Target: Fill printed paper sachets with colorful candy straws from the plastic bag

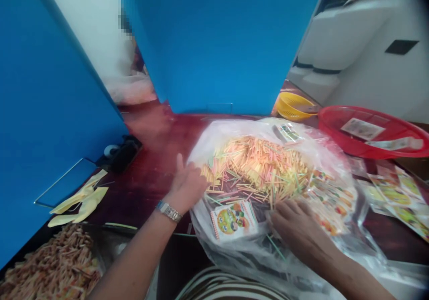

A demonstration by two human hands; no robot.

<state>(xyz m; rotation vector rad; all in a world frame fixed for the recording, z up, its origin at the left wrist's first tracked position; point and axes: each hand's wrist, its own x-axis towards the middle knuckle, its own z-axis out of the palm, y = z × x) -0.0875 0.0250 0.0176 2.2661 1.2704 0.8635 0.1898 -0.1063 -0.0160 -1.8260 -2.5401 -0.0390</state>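
Observation:
A heap of thin pastel sticks (259, 161), pink, yellow and green, lies on a clear plastic bag (214, 132) spread over the table. At the heap's left edge, my left hand (189, 184), with a metal watch at the wrist, has its fingers bent around a few sticks; one finger points away. My right hand (293, 219) reaches into the heap's near side with its fingers curled down and pressed together; what lies between its fingertips is hidden. Between the hands, a printed card with cartoon faces (233, 219) lies on the bag. Printed packets (330, 199) lie right of the heap.
A red basin (372, 143) holding packets and a yellow basket (295, 106) stand at the right. More packets (402, 193) lie below the basin. Blue partitions (221, 45) rise ahead and left. A tape dispenser (124, 152), pale yellow strips (80, 202) and a brownish heap (53, 264) are left.

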